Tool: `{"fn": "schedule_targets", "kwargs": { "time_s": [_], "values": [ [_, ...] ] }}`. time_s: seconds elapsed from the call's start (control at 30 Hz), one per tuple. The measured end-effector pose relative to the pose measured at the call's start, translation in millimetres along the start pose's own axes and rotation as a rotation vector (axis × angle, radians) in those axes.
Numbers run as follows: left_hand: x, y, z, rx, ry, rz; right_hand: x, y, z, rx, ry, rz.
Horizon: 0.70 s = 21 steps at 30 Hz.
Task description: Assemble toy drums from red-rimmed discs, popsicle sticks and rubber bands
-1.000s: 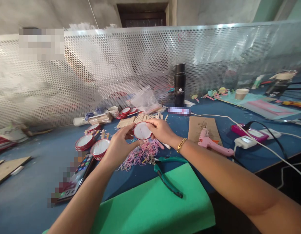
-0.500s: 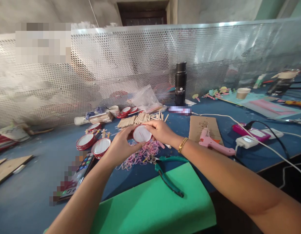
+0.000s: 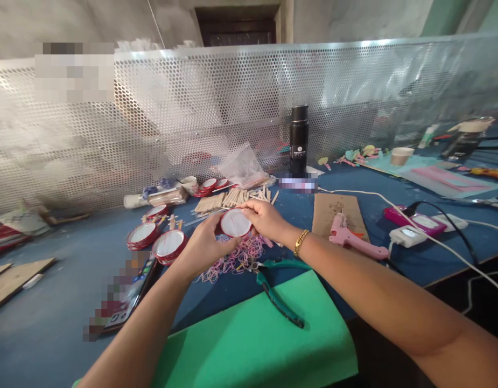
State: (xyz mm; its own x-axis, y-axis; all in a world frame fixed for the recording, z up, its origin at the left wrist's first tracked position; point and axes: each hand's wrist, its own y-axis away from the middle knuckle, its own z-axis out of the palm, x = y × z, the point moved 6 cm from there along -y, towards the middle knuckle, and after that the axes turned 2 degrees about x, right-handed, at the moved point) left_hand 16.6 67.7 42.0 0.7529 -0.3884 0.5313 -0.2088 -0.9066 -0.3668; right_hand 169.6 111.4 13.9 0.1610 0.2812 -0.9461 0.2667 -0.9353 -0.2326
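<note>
Between both hands is a round white disc with a red rim (image 3: 236, 223), held a little above the table. My left hand (image 3: 206, 242) grips its left edge, thumb toward the front. My right hand (image 3: 262, 218) is closed on its right edge, with the far fingers hidden behind it. Beneath lies a tangle of pink and purple elastic bands (image 3: 243, 256). To the left stand stacks of similar red-rimmed discs (image 3: 169, 243), some with small wooden sticks. Behind the hands lies a row of flat wooden sticks (image 3: 220, 200).
Green-handled cutting pliers (image 3: 279, 302) rest on a green sheet (image 3: 249, 345) in front. A pink glue gun (image 3: 356, 240) lies on cardboard (image 3: 319, 213) at right, near a white cable and power bank. A black bottle (image 3: 299, 143) stands before the perforated metal screen (image 3: 249, 102). A phone (image 3: 131, 293) is at left.
Both hands keep hold of the red-rimmed disc in nearly the same place. Only a slight shift of the camera and of the fingers shows.
</note>
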Motion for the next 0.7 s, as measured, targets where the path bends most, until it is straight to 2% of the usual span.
{"fn": "schedule_targets", "kwargs": {
  "time_s": [0.13, 0.33, 0.57, 0.7],
  "values": [
    [-0.6, 0.2, -0.2, 0.028, -0.057, 0.025, -2.1, -2.5, -1.7, 0.039, -0.049, 0.007],
    [12.2, 3.3, -8.0, 0.115, -0.366, 0.245, -0.9, -3.3, -6.9, 0.121, -0.095, 0.023],
    [19.1, 6.1, -1.1, 0.107, -0.283, 0.420, 0.9, -5.1, -8.3, 0.120, -0.083, 0.035],
    [20.5, 5.7, 3.2, 0.068, -0.165, 0.421, 8.2, -8.3, -10.2, 0.145, -0.141, 0.085]
  ]
}}
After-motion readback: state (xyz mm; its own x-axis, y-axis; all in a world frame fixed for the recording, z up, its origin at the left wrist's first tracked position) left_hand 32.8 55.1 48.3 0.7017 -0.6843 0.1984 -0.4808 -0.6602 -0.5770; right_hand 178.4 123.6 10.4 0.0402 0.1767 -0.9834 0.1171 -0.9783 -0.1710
